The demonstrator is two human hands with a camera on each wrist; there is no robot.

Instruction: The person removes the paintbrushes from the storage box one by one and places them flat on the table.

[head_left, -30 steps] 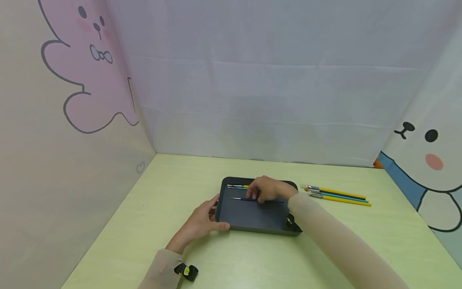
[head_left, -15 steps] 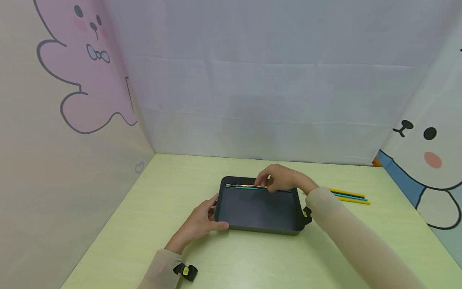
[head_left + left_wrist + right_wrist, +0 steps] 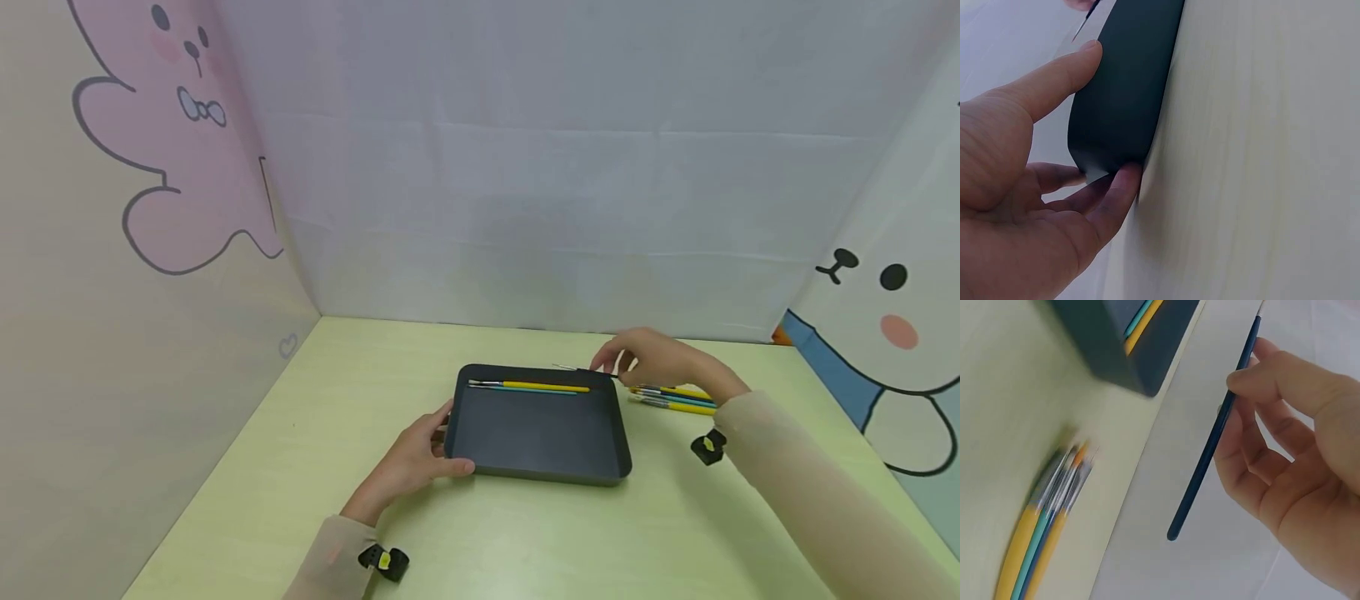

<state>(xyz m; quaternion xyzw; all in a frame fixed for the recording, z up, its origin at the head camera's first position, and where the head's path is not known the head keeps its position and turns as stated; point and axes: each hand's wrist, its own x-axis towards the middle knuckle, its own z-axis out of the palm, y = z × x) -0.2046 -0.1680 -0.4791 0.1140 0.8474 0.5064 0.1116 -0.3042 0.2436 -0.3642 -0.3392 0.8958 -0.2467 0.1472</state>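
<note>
My right hand [image 3: 660,360] pinches a thin dark blue paintbrush [image 3: 1210,444] between thumb and fingers, above the far right corner of a dark grey tray [image 3: 540,442]. The brush's bristle end points left in the head view. At the tray's left side, my left hand [image 3: 411,454] grips its near corner. In the left wrist view the thumb lies along the rim and the fingertips [image 3: 1125,178] sit at the lower edge. Inside the tray, a yellow paintbrush [image 3: 547,387] and a teal paintbrush [image 3: 540,392] lie side by side along the far wall.
To the right of the tray, a bundle of several paintbrushes [image 3: 675,404] with yellow, teal and blue handles lies on the pale table [image 3: 360,350], partly behind my right wrist. White cloth [image 3: 480,208] hangs behind the table; printed cartoon panels stand left and right.
My right hand has lifted the dark blue paintbrush from the middle of the tray and carried it back and right, past the far wall. My left hand keeps its place on the tray.
</note>
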